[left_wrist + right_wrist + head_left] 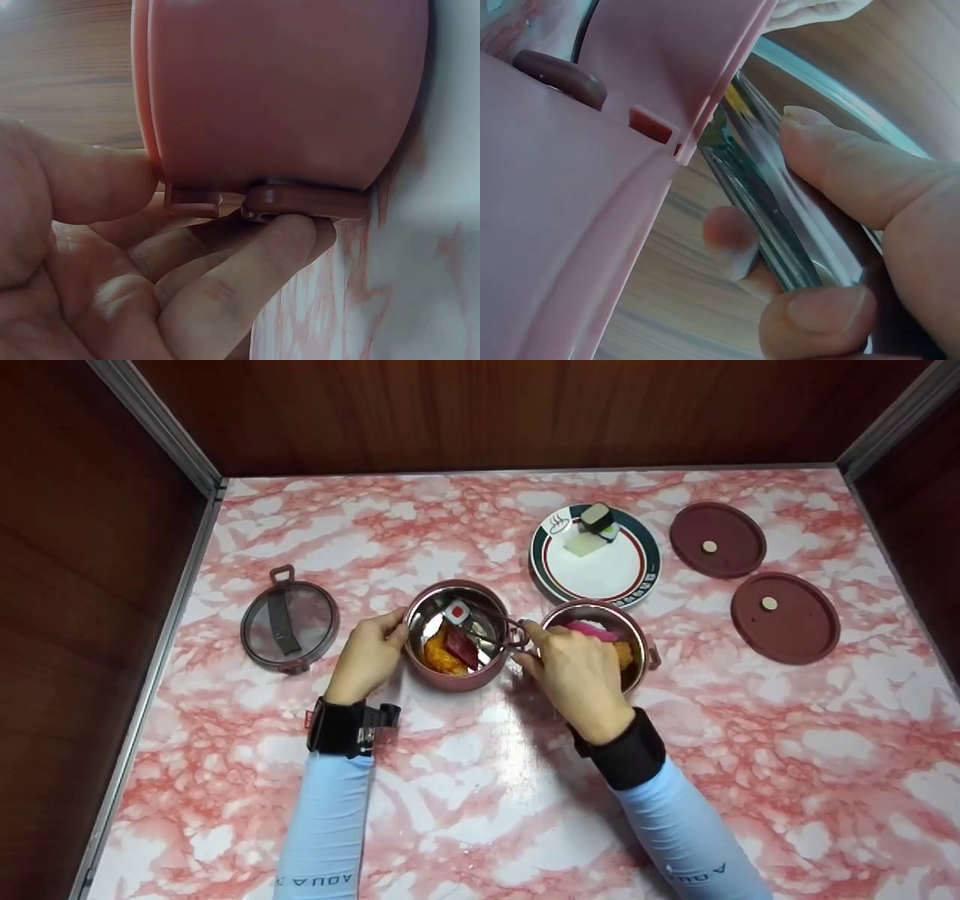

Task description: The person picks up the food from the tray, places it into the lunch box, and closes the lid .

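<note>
My left hand (367, 654) holds the left side of a pink metal-lined bowl (459, 682). In the left wrist view, the thumb lies at the bowl's (292, 90) rim and the fingers touch its side handle (300, 201). Metal tongs (780, 202) are gripped between the thumb and fingers of my right hand (577, 671), their arms reaching into this bowl. Inside lie a white sushi piece with a red centre (457, 611), a dark red slice (461, 646) and an orange-yellow piece (442, 654). Whether the tips pinch anything, I cannot tell.
A second pink bowl (639, 679) with pink-and-white and orange-brown food stands under my right hand. Behind it, a dark-rimmed plate (600, 577) bears sushi pieces (598, 519). Two maroon lids (718, 521) (787, 637) lie right; a clear lid (311, 622) lies left.
</note>
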`<state>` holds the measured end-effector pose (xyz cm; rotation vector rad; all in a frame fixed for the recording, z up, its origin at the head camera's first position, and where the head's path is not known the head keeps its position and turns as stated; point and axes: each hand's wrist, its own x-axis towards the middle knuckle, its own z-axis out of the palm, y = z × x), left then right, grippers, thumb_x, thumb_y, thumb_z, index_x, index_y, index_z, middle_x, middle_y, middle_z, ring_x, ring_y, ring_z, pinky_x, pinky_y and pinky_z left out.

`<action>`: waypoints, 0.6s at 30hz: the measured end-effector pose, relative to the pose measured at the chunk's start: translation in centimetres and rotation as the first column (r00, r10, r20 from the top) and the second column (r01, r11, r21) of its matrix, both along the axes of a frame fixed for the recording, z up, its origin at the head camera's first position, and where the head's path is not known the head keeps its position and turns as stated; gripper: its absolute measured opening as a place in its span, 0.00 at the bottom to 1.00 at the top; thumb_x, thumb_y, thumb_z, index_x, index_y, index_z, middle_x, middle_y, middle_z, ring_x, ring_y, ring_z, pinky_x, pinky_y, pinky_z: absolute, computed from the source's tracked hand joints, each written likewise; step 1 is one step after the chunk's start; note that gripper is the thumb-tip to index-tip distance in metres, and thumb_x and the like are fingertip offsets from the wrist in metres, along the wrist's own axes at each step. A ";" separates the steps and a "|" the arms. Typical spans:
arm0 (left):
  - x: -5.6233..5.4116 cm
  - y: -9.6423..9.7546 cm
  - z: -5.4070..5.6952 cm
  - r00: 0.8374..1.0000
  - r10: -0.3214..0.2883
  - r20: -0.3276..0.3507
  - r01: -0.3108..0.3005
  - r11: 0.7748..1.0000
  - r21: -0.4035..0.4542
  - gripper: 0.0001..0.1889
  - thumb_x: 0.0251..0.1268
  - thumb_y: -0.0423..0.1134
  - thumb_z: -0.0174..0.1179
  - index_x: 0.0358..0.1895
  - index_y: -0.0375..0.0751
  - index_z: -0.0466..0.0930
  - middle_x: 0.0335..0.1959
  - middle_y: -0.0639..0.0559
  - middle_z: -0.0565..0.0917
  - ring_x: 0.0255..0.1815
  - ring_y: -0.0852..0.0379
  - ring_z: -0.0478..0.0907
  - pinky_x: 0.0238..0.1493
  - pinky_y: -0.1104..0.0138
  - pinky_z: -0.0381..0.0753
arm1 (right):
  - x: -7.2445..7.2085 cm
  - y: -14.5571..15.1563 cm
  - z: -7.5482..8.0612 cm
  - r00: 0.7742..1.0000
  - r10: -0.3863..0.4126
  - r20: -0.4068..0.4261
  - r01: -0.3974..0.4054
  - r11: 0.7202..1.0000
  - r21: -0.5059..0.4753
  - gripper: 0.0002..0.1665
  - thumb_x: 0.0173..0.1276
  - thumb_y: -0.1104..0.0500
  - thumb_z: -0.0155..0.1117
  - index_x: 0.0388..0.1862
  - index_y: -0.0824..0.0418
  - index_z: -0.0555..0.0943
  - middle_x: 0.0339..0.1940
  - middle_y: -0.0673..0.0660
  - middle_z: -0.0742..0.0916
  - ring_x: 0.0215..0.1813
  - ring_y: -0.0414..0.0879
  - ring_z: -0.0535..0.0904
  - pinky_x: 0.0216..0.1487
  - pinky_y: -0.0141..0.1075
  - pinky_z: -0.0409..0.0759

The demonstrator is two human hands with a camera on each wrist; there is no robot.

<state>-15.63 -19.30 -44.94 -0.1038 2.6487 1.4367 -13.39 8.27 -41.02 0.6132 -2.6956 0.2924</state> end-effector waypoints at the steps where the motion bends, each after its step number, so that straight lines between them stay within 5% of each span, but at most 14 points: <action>1: 0.0 0.1 0.0 1.000 0.000 0.004 0.000 1.000 0.006 0.24 0.78 0.38 0.50 0.71 0.34 0.66 0.70 0.42 0.70 0.63 0.48 0.73 0.65 0.57 0.70 | 0.0 0.0 0.1 1.000 -0.001 0.004 0.001 1.000 0.002 0.22 0.59 0.44 0.75 0.49 0.53 0.85 0.25 0.57 0.85 0.22 0.62 0.80 0.14 0.50 0.72; 6: -0.1 0.1 -0.1 1.000 -0.003 0.012 0.003 1.000 0.008 0.24 0.78 0.38 0.49 0.72 0.35 0.65 0.70 0.40 0.70 0.41 0.44 0.77 0.44 0.56 0.79 | 0.0 0.6 0.6 0.999 0.009 0.035 -0.009 1.000 -0.009 0.23 0.60 0.43 0.74 0.48 0.55 0.85 0.26 0.57 0.85 0.24 0.61 0.81 0.15 0.51 0.73; 8: -0.1 0.1 -0.1 1.000 -0.003 0.008 0.003 1.000 -0.008 0.24 0.78 0.38 0.49 0.72 0.36 0.66 0.69 0.40 0.71 0.42 0.48 0.77 0.45 0.59 0.78 | 0.0 1.0 1.1 0.998 0.024 0.054 -0.022 0.999 -0.042 0.25 0.60 0.43 0.74 0.51 0.55 0.85 0.27 0.57 0.86 0.26 0.61 0.82 0.16 0.52 0.74; 10: 0.0 0.2 -0.1 1.000 -0.002 0.012 0.002 1.000 0.001 0.24 0.78 0.38 0.49 0.72 0.35 0.65 0.69 0.40 0.71 0.32 0.47 0.74 0.38 0.58 0.79 | 0.1 1.6 1.8 0.997 0.046 0.062 -0.040 0.995 -0.094 0.29 0.59 0.42 0.74 0.55 0.56 0.85 0.30 0.57 0.88 0.28 0.60 0.83 0.18 0.51 0.75; 15: 0.0 0.1 -0.2 1.000 -0.007 0.012 0.007 1.000 0.009 0.24 0.78 0.38 0.48 0.72 0.35 0.65 0.70 0.40 0.70 0.28 0.48 0.71 0.36 0.57 0.77 | 0.1 3.8 3.6 0.997 0.082 0.011 -0.077 0.969 -0.236 0.31 0.58 0.46 0.77 0.57 0.60 0.85 0.33 0.58 0.90 0.23 0.52 0.82 0.17 0.44 0.75; 18: 0.0 0.0 -0.2 1.000 -0.003 0.004 0.003 1.000 -0.007 0.24 0.78 0.38 0.48 0.72 0.35 0.66 0.69 0.40 0.71 0.42 0.48 0.77 0.48 0.58 0.77 | 0.0 5.5 4.5 0.997 0.066 -0.033 -0.073 0.953 -0.293 0.31 0.57 0.48 0.78 0.56 0.62 0.84 0.37 0.61 0.90 0.22 0.50 0.83 0.16 0.40 0.75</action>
